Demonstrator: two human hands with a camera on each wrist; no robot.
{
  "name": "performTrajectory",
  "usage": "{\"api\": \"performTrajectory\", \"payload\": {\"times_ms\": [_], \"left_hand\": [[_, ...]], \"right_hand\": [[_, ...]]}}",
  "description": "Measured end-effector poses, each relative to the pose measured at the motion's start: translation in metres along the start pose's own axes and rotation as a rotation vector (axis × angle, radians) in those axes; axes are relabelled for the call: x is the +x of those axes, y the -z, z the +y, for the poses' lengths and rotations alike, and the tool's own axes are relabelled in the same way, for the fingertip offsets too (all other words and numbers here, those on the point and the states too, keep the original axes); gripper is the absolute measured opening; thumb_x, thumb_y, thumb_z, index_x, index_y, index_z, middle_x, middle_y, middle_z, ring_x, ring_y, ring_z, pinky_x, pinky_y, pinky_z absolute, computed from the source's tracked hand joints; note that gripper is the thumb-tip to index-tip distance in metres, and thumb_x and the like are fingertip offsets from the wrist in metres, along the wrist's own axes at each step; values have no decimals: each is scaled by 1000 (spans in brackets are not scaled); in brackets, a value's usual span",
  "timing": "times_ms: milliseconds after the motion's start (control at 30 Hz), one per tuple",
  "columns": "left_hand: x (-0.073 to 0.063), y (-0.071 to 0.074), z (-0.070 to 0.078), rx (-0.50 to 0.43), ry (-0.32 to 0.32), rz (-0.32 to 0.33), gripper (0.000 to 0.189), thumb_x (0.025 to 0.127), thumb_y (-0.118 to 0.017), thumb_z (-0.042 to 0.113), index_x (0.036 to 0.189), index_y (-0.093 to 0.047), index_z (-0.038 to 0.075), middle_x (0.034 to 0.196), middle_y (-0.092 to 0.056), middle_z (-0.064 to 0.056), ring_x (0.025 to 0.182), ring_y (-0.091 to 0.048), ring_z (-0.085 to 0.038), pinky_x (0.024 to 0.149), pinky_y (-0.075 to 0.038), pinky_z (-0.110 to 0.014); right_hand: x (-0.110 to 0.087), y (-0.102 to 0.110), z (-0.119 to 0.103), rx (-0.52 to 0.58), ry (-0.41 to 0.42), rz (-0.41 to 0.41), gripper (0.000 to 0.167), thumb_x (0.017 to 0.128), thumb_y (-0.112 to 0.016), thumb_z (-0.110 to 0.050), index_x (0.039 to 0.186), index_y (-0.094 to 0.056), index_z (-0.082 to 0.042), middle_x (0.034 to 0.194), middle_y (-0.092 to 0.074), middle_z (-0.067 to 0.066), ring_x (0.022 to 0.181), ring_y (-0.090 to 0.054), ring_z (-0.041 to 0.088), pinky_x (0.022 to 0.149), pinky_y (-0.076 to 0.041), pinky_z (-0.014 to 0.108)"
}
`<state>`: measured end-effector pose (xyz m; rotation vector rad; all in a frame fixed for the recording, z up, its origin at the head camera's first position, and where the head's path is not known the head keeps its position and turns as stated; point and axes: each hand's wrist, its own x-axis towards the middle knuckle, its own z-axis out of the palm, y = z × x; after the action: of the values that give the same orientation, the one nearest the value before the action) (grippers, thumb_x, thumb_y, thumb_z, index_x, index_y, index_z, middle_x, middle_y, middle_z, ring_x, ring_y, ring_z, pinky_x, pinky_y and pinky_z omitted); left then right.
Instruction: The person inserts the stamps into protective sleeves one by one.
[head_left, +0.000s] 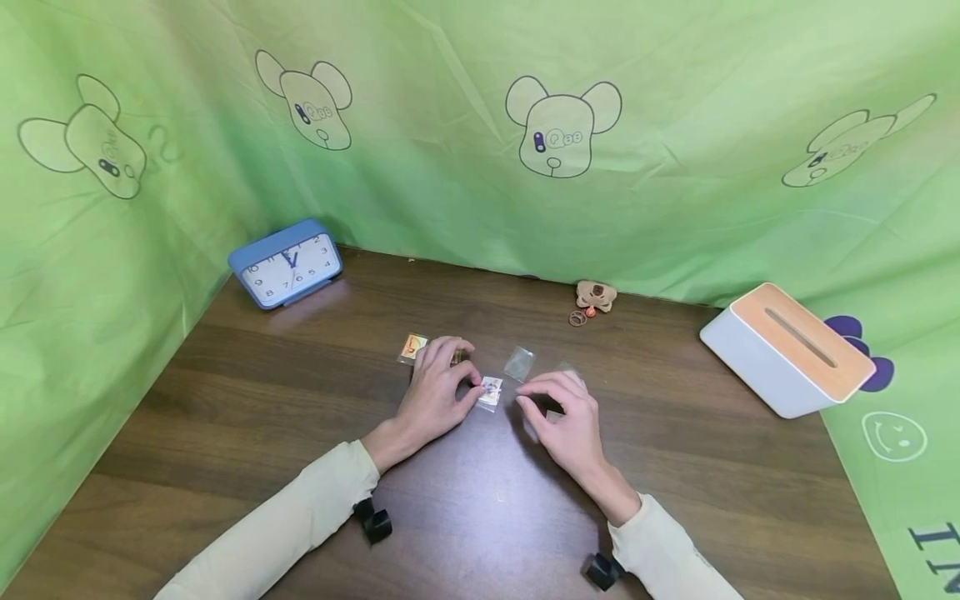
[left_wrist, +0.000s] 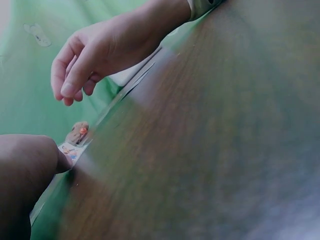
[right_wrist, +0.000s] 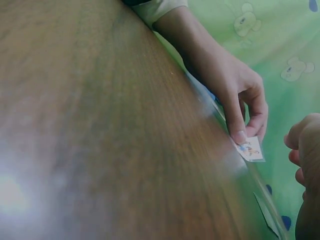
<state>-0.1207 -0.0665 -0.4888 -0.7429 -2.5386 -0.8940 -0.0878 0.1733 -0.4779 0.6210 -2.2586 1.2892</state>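
Observation:
My left hand pinches a small picture card in a clear sleeve by its left edge, between thumb and index finger. In the right wrist view the same card juts out tilted from the fingertips, with colourful printed figures on white. My right hand hangs over the table to the right of the card, fingers loosely curled, with nothing visible in them. A clear plastic sleeve lies between the hands, a little farther back. Beyond the left hand lies an orange-and-yellow card, partly hidden by the fingers.
At the back left stands a blue clock. A brown plush bear keychain lies near the back edge. To the right is a white tissue box with a wooden lid. Green printed cloth surrounds the wooden table.

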Motion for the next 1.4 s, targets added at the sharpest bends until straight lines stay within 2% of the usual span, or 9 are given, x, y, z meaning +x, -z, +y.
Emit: {"api": "performTrajectory", "payload": {"times_ms": [233, 533, 800, 900, 1133, 1300, 1400], "left_hand": [[7, -1, -4, -3, 47, -23, 18, 89, -93, 16, 87, -75, 16, 139, -66, -15, 143, -50, -42, 119, -37, -64], [19, -2, -10, 43, 79, 0, 17, 90, -92, 17, 87, -75, 14, 140, -65, -18, 143, -47, -45, 120, -36, -64], [25, -2, -18, 66, 126, 14, 17, 93, -89, 16, 87, -74, 12, 142, -62, -19, 145, -44, -47, 120, -34, -67], [27, -1, -19, 69, 128, 19, 16, 94, -89, 17, 88, -74, 11, 143, -61, -20, 145, -43, -47, 118, -34, -67], [29, 0, -21, 71, 142, 15, 15, 94, -89, 18, 94, -75, 11, 145, -60, -20, 145, -42, -47, 116, -34, -66], [29, 0, -21, 62, 154, 9, 22, 93, -90, 18, 108, -77, 9, 145, -58, -20, 145, -41, -46, 115, -34, -65], [29, 1, -20, 60, 153, 4, 21, 94, -89, 19, 110, -78, 10, 147, -58, -20, 145, -41, -46, 114, -35, -65]], "right_hand": [[-5, 13, 2, -39, -10, 0, 20, 85, -90, 4, 98, -86, -11, 97, -80, 0, 100, -68, 23, 97, -44, 21], [-14, 32, 12, -76, -10, 26, 23, 84, -89, 8, 97, -86, -11, 96, -81, 1, 98, -67, 22, 94, -44, 17], [-20, 46, 17, -113, -39, -22, 24, 85, -89, 6, 96, -86, -14, 97, -80, -1, 99, -66, 20, 94, -42, 17], [-24, 50, 18, -155, -27, -45, 24, 83, -90, 6, 95, -86, -14, 97, -79, -3, 97, -64, 21, 93, -39, 21], [-32, 56, 20, -254, 12, -83, 24, 77, -95, 1, 96, -86, -12, 99, -77, 0, 98, -61, 27, 90, -36, 41], [-35, 57, 20, -303, -21, -113, 30, 73, -101, -6, 98, -86, -13, 104, -74, 4, 103, -59, 30, 88, -34, 42], [-36, 57, 20, -319, -32, -125, 32, 71, -103, -7, 97, -86, -14, 105, -73, 6, 103, -57, 31, 87, -33, 43]]}}
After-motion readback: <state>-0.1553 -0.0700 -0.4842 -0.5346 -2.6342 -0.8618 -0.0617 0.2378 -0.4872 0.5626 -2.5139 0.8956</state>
